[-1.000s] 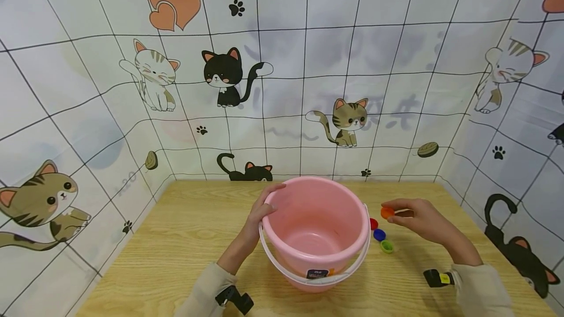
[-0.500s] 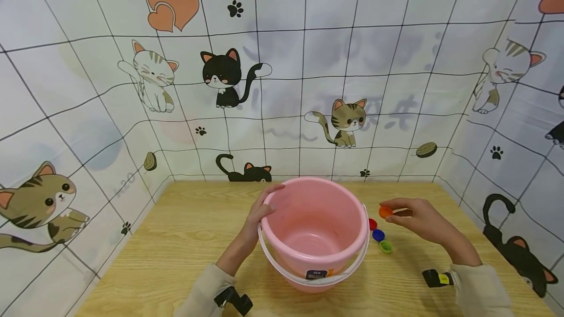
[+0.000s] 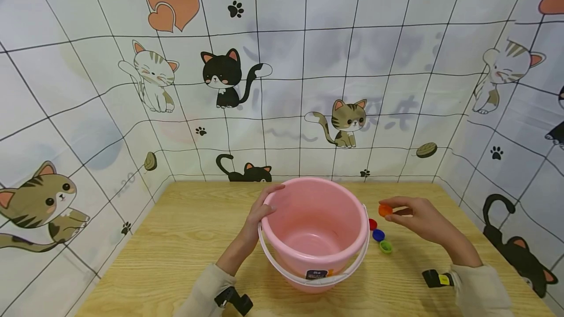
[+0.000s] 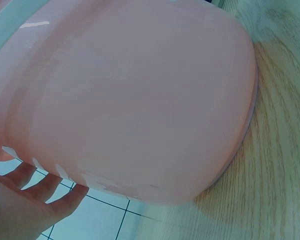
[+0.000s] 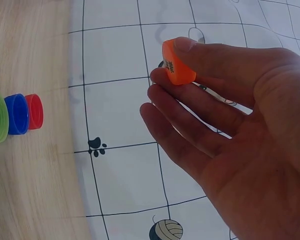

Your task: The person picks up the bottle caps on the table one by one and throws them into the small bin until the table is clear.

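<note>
A pink bucket [image 3: 304, 268] stands on the table, its mouth tilted toward me. My left hand [image 3: 251, 221] grips its left rim, with the thumb on the inner side; in the left wrist view the fingers reach along the bucket's outer wall. To the right, my right hand [image 3: 418, 216] pinches an orange bottle cap [image 5: 179, 65] between thumb and index finger, held above the table, while the other fingers extend loosely. Below it, a red cap [image 3: 372, 224], a blue cap [image 3: 378, 235] and a green cap [image 3: 386, 247] lie in a row beside the bucket.
The bucket's white handle [image 3: 317, 282] hangs down across its front. A wood-grain table [image 3: 176, 238] lies under everything, bordered at the back and sides by a white wall covering [image 3: 282, 82] with printed cats. Black wrist cameras [image 3: 233, 300] sit at both sleeves.
My right hand, still pinching the orange cap, has risen very slightly. The left hand, the bucket and the three caps on the table have stayed put.
</note>
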The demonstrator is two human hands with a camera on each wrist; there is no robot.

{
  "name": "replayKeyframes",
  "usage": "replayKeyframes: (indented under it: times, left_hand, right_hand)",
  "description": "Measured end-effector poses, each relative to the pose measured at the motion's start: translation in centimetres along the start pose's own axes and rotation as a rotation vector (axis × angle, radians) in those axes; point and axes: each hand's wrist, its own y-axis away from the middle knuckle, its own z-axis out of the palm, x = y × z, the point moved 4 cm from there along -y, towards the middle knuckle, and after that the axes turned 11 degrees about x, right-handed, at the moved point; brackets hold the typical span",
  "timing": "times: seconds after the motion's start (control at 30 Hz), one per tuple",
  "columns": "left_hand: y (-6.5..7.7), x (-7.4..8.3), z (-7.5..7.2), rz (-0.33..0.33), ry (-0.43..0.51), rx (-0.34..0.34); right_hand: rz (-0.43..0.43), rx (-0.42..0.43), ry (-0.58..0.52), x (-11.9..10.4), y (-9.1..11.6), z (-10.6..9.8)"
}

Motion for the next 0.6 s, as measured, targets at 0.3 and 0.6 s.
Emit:
replayKeyframes:
  times: [0.3, 0.6]
  left_hand:
    - [-0.02, 0.02, -0.08, -0.003, 0.004, -0.001]
    - [0.08, -0.13, -0.14, 0.002, -0.004, 0.004]
  right_hand:
    - [-0.014, 0.011, 0.022, -0.13, -0.21, 0.16]
    - [-0.028, 0.014, 0.027, -0.46, -0.21, 0.15]
